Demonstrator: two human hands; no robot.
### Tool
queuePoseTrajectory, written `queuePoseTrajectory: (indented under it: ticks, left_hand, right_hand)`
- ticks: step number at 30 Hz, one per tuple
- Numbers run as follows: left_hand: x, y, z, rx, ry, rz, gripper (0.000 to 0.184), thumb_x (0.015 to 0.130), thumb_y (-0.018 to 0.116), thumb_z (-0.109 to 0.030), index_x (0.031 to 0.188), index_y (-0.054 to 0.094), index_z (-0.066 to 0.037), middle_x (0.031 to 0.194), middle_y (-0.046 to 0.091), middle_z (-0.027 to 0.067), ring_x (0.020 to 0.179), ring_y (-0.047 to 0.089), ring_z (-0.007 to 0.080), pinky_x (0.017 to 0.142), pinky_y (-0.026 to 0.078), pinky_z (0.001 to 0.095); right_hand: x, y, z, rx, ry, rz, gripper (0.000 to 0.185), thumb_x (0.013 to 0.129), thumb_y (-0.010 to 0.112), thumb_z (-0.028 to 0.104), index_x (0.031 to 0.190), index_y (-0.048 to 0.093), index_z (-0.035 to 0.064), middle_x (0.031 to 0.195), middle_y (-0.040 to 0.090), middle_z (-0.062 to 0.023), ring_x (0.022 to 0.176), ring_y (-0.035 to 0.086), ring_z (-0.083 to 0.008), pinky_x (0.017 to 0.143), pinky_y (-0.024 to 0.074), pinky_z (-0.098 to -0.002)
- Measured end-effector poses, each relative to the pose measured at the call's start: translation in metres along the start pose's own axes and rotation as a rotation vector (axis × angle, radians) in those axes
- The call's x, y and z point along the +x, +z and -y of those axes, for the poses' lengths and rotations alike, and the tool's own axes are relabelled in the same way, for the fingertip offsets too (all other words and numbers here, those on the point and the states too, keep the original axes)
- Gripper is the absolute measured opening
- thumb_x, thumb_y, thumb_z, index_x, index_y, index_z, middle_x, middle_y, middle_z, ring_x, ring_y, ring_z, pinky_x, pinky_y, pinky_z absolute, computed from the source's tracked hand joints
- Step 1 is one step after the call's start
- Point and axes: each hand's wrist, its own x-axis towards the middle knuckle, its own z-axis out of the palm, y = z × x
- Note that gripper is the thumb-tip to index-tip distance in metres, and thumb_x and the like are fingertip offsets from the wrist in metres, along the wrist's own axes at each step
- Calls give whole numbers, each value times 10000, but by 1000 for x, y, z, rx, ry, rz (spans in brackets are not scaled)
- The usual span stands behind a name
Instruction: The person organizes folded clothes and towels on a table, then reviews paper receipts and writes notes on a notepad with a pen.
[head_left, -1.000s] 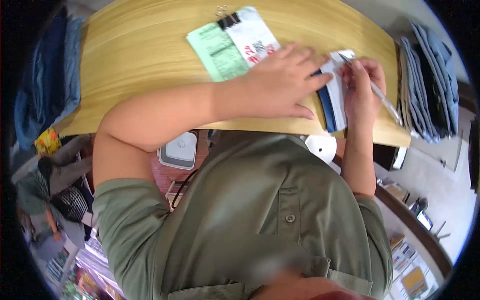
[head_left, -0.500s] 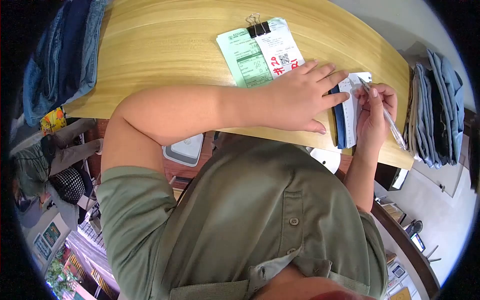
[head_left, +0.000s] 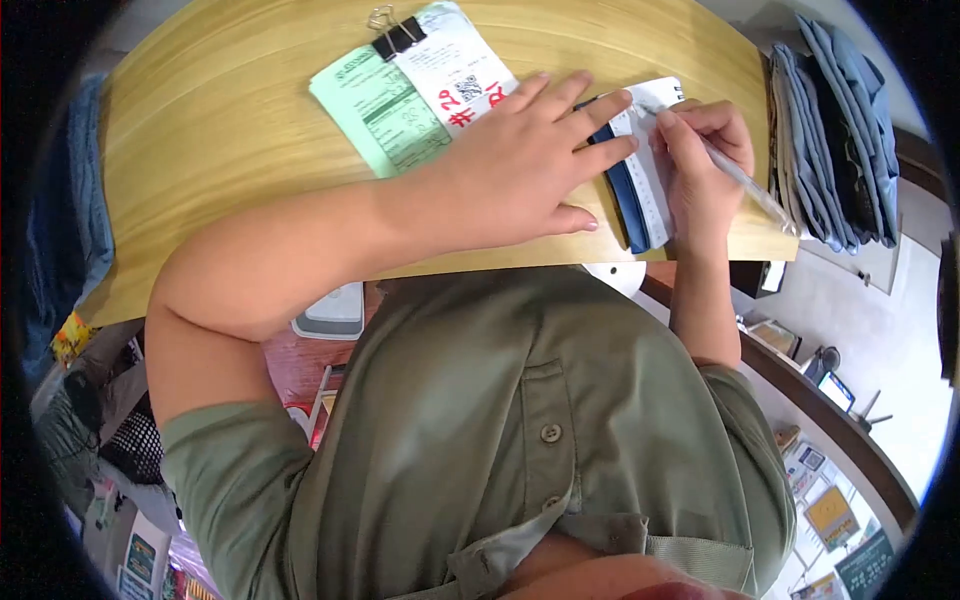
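My left hand (head_left: 525, 165) lies open and flat, fingers spread. Its fingertips rest on the near-left edge of a small notepad (head_left: 655, 195) with white pages and a dark blue cover. A clear pen (head_left: 755, 187) is gripped in my right hand (head_left: 708, 165), its tip at the upper part of the page. What is written there is too small to read. Partly under my left hand are a white receipt (head_left: 455, 65) with a QR code and red marker writing, and a green printed form (head_left: 395, 115). A black binder clip (head_left: 398, 38) holds these papers together at the top.
Folded jeans (head_left: 835, 140) are stacked at the right end of the wooden table (head_left: 220, 110). More denim (head_left: 65, 220) hangs over the left end. The table's curved front edge runs close to my body. A grey-and-white object (head_left: 332, 312) is below it.
The view has shifted, so table and papers appear further left and higher. My right hand keeps its hold on the pen at the page, and my left hand stays flat.
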Motion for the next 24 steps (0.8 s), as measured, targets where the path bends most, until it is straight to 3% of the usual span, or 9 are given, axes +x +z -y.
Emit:
queuePoseTrajectory:
  ticks: [5,13,15,22,24]
  left_hand:
    - [0,0,2,21,-3,22,628,756,686,-378,1311,488,-164,1444,321,121,1292,326,364,1037,305,503]
    - [0,0,0,24,-35,31,590,762,680,-390,1288,522,-174,1432,353,102,1299,334,350,1051,291,495]
    - [-2,0,0,32,-39,35,564,776,668,-403,1270,543,-162,1416,383,102,1297,341,343,1067,277,489]
    - [-2,1,0,5,-25,0,522,766,680,-386,1214,578,-139,1404,400,105,1286,360,348,1064,290,484]
    - [-1,2,1,9,-27,-3,520,765,682,-384,1212,579,-139,1402,402,106,1286,361,349,1063,294,482]
  right_hand:
    - [0,7,3,-174,-77,47,196,756,621,-53,660,465,17,667,542,-41,597,482,-89,547,384,-220]
    - [-6,10,1,-327,-231,-21,183,760,600,-46,659,464,25,595,547,-53,541,494,-92,507,402,-233]
    - [-4,7,-2,-563,-300,60,189,754,614,-22,639,471,23,585,549,-48,527,494,-88,491,403,-237]
    - [-4,9,-3,-420,-213,4,183,745,634,6,628,494,22,566,526,-36,513,470,-73,475,391,-235]
    - [-4,10,-2,-542,-304,2,178,750,629,5,639,490,25,559,513,-23,512,456,-66,474,381,-225]
